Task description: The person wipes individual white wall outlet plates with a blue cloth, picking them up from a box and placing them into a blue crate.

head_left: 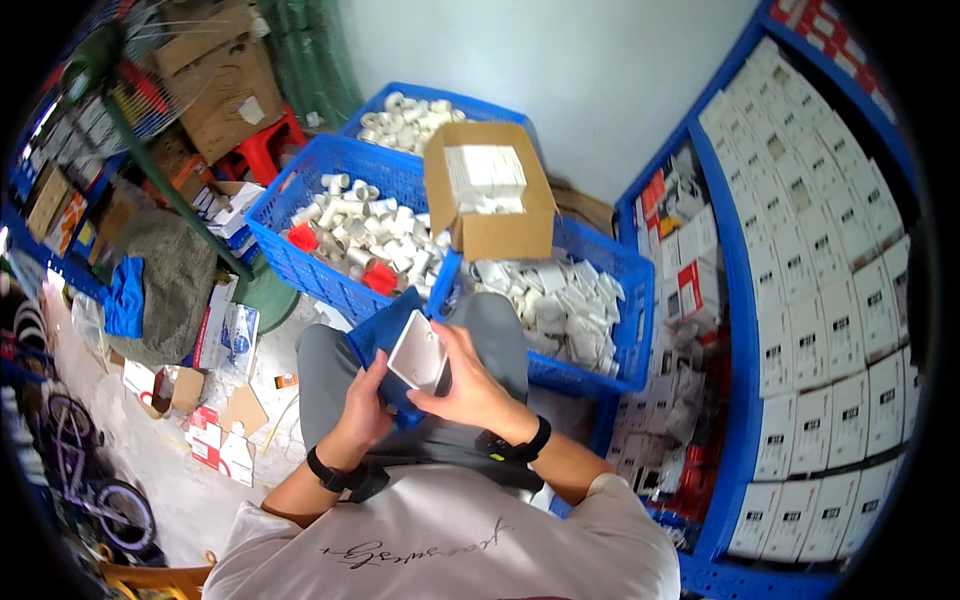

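Note:
Above my lap, my right hand point(472, 385) grips a white, open-faced plastic electrical box point(420, 352) by its right side, thumb at its lower end. Beneath and to the left of it is a dark blue sheet or bag point(375, 333); its exact kind is hard to make out. My left hand point(367, 408) is closed on the blue piece, its thumb close to the lower left edge of the white box. The left fingers are mostly hidden.
Blue crates of white pipe fittings point(320, 255) and white plastic parts point(625, 345) stand ahead. A cardboard carton point(505, 238) holding white pieces rests on their rims. Shelves with stacked white boxes point(810, 430) rise at right. A green stand fan point(185, 200) and loose cardboard lie left.

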A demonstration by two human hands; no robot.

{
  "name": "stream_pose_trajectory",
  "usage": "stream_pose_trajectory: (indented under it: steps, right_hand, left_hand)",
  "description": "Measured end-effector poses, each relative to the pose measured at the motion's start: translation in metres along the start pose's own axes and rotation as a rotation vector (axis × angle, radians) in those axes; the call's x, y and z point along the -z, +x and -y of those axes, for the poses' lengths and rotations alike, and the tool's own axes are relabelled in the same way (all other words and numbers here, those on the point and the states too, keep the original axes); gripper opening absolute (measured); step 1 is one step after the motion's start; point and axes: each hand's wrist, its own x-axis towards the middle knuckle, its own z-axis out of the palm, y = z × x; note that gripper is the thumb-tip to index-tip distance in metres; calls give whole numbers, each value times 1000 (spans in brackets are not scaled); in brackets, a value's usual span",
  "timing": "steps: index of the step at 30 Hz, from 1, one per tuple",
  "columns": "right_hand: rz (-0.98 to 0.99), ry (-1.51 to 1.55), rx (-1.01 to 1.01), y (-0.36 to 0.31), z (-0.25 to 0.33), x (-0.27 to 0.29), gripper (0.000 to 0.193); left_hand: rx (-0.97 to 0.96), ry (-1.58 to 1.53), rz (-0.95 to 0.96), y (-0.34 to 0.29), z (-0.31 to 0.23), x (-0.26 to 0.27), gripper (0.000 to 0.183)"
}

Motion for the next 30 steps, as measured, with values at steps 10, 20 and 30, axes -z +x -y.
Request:
stream_pose_trajectory:
  steps: [10, 20, 30]
  right_hand:
    - [-7, -160, 123, 14, -16, -16, 77]
    - [80, -123, 143, 21, -14, -19, 80]
    - [118, -176, 283, 29, 11, -4, 88]
  left_hand:
    - [23, 103, -41, -13, -1, 27, 42]
    - [-100, 134, 48, -3, 6, 32, 45]
    - [166, -68, -58, 9, 19, 37, 44]
